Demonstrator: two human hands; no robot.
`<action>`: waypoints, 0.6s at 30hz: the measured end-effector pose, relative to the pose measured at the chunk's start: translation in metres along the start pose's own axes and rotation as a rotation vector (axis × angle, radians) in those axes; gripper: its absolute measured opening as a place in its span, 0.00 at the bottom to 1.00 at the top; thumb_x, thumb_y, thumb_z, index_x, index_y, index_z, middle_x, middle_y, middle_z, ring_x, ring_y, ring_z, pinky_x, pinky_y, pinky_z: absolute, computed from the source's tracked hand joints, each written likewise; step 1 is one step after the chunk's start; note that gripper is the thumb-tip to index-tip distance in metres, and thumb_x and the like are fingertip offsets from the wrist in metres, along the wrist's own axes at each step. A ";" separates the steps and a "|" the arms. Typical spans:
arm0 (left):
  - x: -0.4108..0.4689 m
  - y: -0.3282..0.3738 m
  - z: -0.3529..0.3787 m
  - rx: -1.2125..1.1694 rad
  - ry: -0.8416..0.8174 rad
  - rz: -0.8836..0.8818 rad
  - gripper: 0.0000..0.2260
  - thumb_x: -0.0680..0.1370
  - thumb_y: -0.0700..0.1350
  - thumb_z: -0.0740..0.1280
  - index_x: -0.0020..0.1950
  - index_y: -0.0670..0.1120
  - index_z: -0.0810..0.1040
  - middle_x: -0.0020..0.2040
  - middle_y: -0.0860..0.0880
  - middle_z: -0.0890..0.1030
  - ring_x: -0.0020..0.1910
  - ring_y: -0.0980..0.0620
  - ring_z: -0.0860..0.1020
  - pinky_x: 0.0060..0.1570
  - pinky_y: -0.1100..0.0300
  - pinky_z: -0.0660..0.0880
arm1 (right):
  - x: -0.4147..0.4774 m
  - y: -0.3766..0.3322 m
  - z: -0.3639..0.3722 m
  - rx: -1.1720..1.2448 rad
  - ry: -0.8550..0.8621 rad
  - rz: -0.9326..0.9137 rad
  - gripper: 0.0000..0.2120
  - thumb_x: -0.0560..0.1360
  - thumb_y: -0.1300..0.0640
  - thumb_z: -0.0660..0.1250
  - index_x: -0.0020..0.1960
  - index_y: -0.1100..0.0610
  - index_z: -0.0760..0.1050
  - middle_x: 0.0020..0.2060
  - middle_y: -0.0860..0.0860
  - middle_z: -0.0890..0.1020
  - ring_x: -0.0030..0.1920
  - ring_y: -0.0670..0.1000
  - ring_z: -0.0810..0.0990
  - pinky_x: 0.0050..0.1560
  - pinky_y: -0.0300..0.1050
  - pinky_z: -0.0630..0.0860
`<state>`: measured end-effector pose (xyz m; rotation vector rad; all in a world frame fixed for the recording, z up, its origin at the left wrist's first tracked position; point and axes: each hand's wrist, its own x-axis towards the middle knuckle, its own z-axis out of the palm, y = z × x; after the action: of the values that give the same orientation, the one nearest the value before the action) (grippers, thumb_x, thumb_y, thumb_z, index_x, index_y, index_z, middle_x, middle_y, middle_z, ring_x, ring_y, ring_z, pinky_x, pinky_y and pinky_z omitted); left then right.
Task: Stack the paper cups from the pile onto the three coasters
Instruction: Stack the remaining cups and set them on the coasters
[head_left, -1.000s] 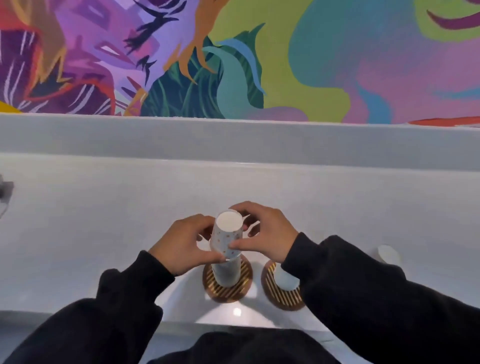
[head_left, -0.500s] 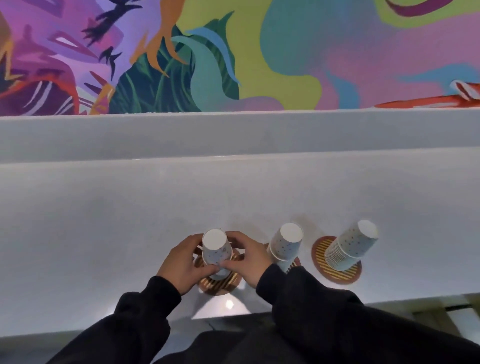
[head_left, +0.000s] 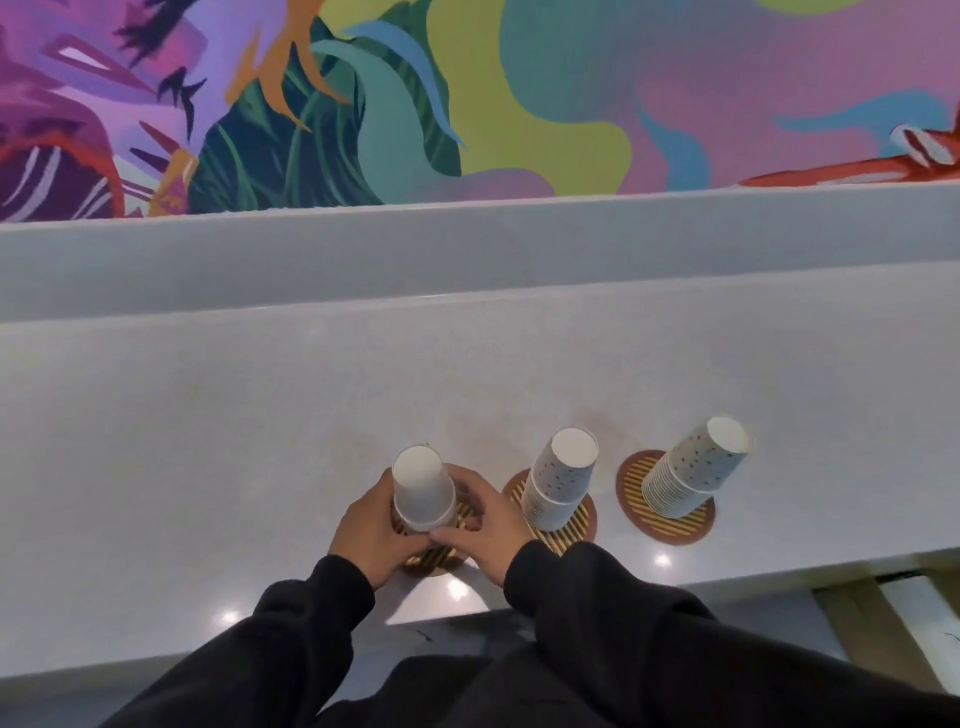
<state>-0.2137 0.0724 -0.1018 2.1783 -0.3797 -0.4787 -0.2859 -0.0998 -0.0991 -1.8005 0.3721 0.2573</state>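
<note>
Three coasters (head_left: 670, 527), each bearing one cup stack (head_left: 696, 467). Left hand (head_left: 369, 530), right hand (head_left: 488, 525) both grasp leftmost stack (head_left: 423, 493).

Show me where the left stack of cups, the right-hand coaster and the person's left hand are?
left cup stack (head_left: 422, 499): head view, on its side wall.
right coaster (head_left: 670, 530): head view, bare striped near part.
left hand (head_left: 363, 530): head view, back of hand.

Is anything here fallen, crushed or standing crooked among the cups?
Nothing clearly wrong. The left stack, held by the left hand and right hand, stands on its coaster. The middle stack and right stack seem to lean rightward, probably only the wide lens. No cup looks fallen or crushed.
</note>
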 end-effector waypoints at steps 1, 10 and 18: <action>0.000 -0.002 0.002 -0.010 -0.006 -0.018 0.36 0.64 0.53 0.84 0.65 0.59 0.67 0.55 0.66 0.75 0.57 0.54 0.77 0.59 0.58 0.75 | -0.002 0.004 0.000 -0.007 -0.003 0.019 0.33 0.74 0.53 0.78 0.72 0.33 0.67 0.64 0.29 0.75 0.68 0.39 0.73 0.71 0.43 0.72; -0.004 -0.022 0.025 -0.008 0.008 -0.144 0.42 0.60 0.52 0.86 0.67 0.56 0.68 0.64 0.53 0.78 0.64 0.47 0.77 0.66 0.48 0.76 | -0.045 0.049 -0.049 -0.061 0.459 0.348 0.12 0.74 0.54 0.78 0.47 0.52 0.75 0.42 0.47 0.81 0.46 0.47 0.80 0.60 0.42 0.79; -0.008 -0.014 0.046 -0.065 0.166 -0.210 0.38 0.60 0.45 0.86 0.67 0.46 0.75 0.64 0.47 0.81 0.63 0.42 0.79 0.62 0.49 0.77 | -0.023 0.068 -0.076 -0.010 0.420 0.243 0.41 0.65 0.58 0.84 0.69 0.41 0.65 0.67 0.40 0.74 0.70 0.48 0.74 0.73 0.54 0.71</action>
<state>-0.2412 0.0523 -0.1373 2.1858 -0.0445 -0.4141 -0.3349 -0.1866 -0.1316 -1.8145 0.8911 0.0456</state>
